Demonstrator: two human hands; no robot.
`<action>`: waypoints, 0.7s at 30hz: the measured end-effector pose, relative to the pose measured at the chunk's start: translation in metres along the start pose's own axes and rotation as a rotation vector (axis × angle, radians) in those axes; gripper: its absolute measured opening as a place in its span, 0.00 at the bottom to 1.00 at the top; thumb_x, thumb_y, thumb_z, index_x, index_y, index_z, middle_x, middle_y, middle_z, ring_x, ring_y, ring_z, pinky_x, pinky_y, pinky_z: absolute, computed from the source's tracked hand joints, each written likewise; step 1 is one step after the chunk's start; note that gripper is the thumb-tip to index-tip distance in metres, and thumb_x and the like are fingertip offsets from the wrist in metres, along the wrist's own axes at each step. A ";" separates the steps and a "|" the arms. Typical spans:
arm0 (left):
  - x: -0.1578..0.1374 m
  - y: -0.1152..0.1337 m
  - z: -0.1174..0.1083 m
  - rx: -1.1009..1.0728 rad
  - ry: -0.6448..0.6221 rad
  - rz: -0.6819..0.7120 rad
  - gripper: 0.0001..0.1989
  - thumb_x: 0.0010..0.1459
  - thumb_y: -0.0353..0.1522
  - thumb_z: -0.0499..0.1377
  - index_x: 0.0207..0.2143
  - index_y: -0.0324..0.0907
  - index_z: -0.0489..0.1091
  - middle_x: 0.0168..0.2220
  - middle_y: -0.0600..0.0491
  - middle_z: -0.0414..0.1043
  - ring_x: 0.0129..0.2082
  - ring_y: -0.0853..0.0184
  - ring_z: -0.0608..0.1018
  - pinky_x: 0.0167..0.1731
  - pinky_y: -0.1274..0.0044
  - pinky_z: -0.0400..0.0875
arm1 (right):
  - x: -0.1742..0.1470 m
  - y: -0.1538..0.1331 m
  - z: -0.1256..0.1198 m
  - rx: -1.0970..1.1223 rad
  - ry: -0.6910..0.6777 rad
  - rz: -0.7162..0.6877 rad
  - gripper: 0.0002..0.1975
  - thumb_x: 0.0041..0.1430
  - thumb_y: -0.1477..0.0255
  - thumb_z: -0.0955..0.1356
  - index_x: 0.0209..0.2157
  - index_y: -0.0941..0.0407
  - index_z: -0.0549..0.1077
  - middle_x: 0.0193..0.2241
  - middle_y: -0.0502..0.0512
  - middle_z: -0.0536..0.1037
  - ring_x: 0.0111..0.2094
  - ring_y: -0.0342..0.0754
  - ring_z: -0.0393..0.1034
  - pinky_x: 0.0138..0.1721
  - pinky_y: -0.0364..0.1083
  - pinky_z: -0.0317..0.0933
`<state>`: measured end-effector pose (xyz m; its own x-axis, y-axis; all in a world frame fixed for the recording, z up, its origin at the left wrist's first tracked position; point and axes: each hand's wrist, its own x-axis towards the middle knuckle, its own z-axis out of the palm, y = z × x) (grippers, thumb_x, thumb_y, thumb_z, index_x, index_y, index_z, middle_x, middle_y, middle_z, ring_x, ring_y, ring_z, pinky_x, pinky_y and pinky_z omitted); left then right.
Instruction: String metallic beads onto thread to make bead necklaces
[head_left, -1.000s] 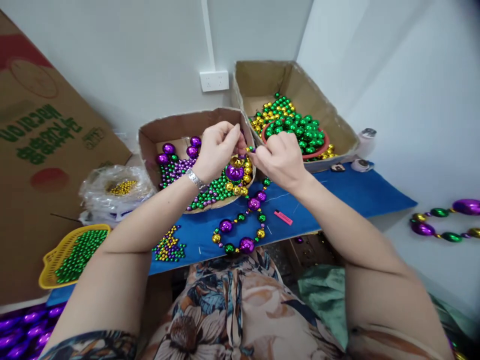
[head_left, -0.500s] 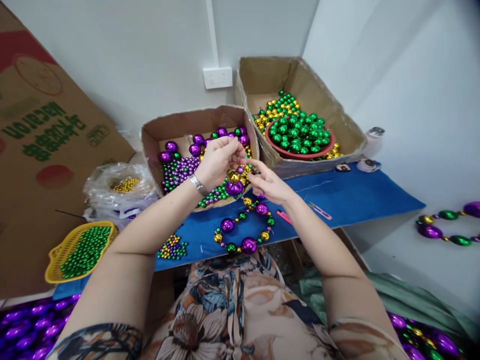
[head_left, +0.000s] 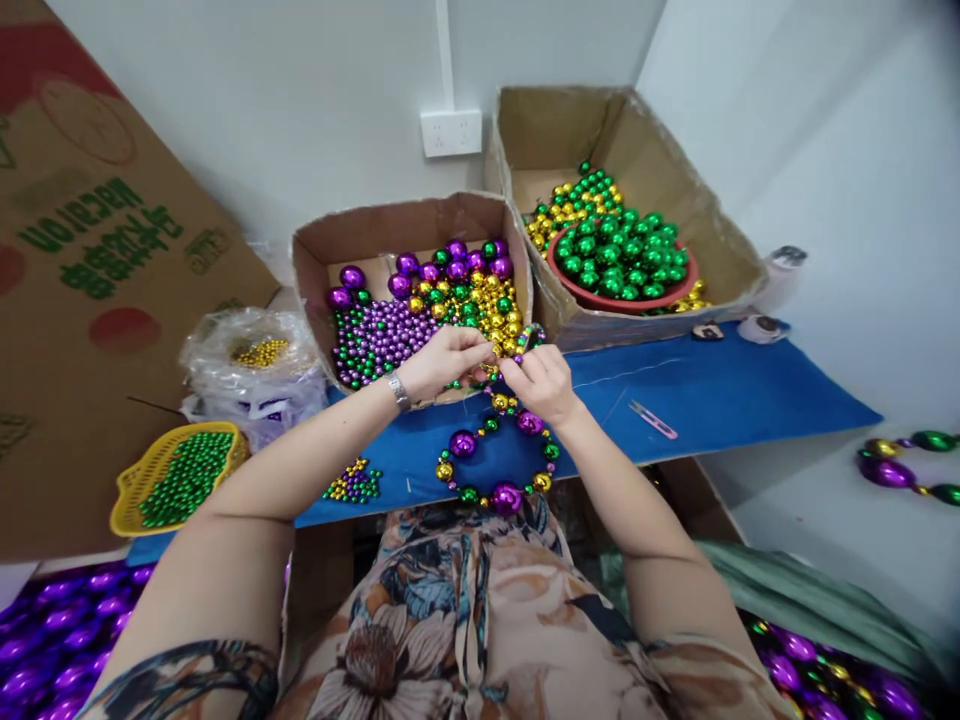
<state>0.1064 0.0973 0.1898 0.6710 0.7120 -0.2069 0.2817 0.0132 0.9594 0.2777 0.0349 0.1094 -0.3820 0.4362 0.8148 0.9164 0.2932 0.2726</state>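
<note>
A bead string point(head_left: 507, 498) of purple, green and gold balls lies looped on the blue table cover point(head_left: 420, 455), its upper end rising to my hands. My left hand point(head_left: 448, 362), a metal watch at the wrist, is closed with thumb and forefinger pinching by small gold beads at that end. Close against it on the right, my right hand point(head_left: 543, 384) has its fingers curled round the same string. Several green and purple beads show just above its knuckles. The thread between the fingertips is too small to make out.
Behind my hands stands a cardboard box point(head_left: 298, 270) of loose beads. Another box point(head_left: 727, 245) at back right holds a red bowl point(head_left: 559, 285) of green balls. Pink snips point(head_left: 654, 420) lie on the right. At left are a yellow basket point(head_left: 127, 490) and plastic bags point(head_left: 202, 350).
Both hands have come down and closer together, from over the bead box to its front edge. My right fingers, stretched out before, are now curled. The view has shifted slightly.
</note>
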 end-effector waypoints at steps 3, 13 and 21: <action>-0.005 -0.002 0.000 0.025 -0.065 0.008 0.11 0.63 0.30 0.58 0.26 0.37 0.69 0.21 0.55 0.69 0.18 0.79 0.69 0.16 0.85 0.58 | -0.005 -0.006 -0.006 -0.027 0.039 -0.043 0.04 0.64 0.74 0.64 0.35 0.52 0.69 0.20 0.47 0.62 0.27 0.42 0.56 0.34 0.46 0.49; -0.001 -0.029 0.018 -0.181 0.009 0.203 0.12 0.59 0.34 0.59 0.25 0.37 0.67 0.23 0.56 0.66 0.20 0.78 0.66 0.21 0.84 0.62 | -0.034 -0.045 -0.024 0.219 0.004 0.402 0.14 0.63 0.72 0.64 0.50 0.52 0.70 0.41 0.57 0.76 0.38 0.45 0.71 0.41 0.45 0.64; -0.001 -0.030 0.004 0.002 0.123 0.416 0.13 0.61 0.40 0.56 0.28 0.40 0.68 0.27 0.53 0.70 0.26 0.74 0.69 0.29 0.81 0.66 | -0.040 -0.085 -0.044 1.066 -0.401 0.963 0.25 0.65 0.65 0.63 0.63 0.48 0.59 0.42 0.53 0.79 0.26 0.43 0.73 0.28 0.44 0.69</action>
<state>0.1000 0.0930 0.1605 0.6408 0.7349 0.2220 0.0060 -0.2939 0.9558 0.2206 -0.0450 0.0762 0.1352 0.9660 0.2205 0.3806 0.1549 -0.9117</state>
